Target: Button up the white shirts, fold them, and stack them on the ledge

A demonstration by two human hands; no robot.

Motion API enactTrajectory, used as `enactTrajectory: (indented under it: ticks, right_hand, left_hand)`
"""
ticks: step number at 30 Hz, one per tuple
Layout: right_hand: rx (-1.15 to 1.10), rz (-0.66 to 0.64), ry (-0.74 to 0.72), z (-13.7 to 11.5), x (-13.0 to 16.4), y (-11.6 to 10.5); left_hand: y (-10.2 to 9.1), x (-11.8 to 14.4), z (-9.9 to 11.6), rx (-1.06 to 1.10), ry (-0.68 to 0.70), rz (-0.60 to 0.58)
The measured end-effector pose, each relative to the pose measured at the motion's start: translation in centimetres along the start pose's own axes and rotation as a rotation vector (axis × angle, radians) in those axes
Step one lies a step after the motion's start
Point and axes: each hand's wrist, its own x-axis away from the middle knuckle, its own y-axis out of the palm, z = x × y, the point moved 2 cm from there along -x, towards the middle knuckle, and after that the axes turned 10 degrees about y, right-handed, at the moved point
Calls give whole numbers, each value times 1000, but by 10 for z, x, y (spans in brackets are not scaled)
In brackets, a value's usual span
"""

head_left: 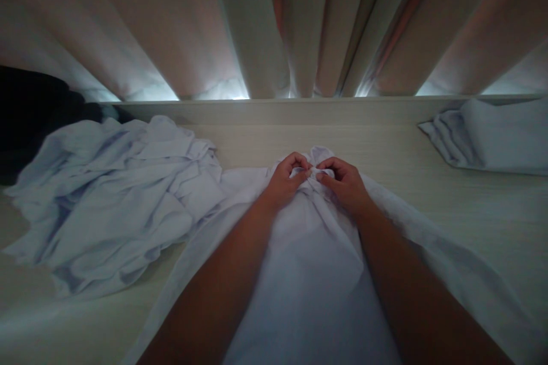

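Observation:
A white shirt (312,274) lies spread on the light wooden table (492,211) in front of me, its collar end pointing away. My left hand (285,181) and my right hand (345,182) meet at the top of the shirt, just below the collar (319,155). Both pinch the fabric there between thumb and fingers, fingertips almost touching. Whatever small thing sits between the fingertips is too dim to make out. My forearms lie over the shirt's body and hide part of it.
A crumpled pile of white garments (111,199) lies at the left. A folded white garment (492,137) rests at the far right. Dark cloth (29,114) sits at the far left edge. Beige curtains (274,23) hang behind the table's back ledge.

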Motion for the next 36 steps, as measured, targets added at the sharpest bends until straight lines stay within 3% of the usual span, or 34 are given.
enactTrajectory:
  ticks: [5, 13, 21, 28, 36]
  right_hand:
    - [-4, -22, 9, -2, -1, 0]
    - [-22, 16, 25, -2, 1, -1]
    - [-284, 30, 141, 5, 0, 0]
    - [-234, 37, 115, 6, -1, -1]
    - [-151, 48, 121, 3, -1, -2]
  left_hand:
    - [1, 0, 1, -35, 22, -21]
    - [2, 1, -2, -67, -16, 46]
    - [4, 2, 1, -85, -83, -23]
    - [3, 1, 2, -96, -57, 14]
    - [2, 3, 0, -94, 4, -29]
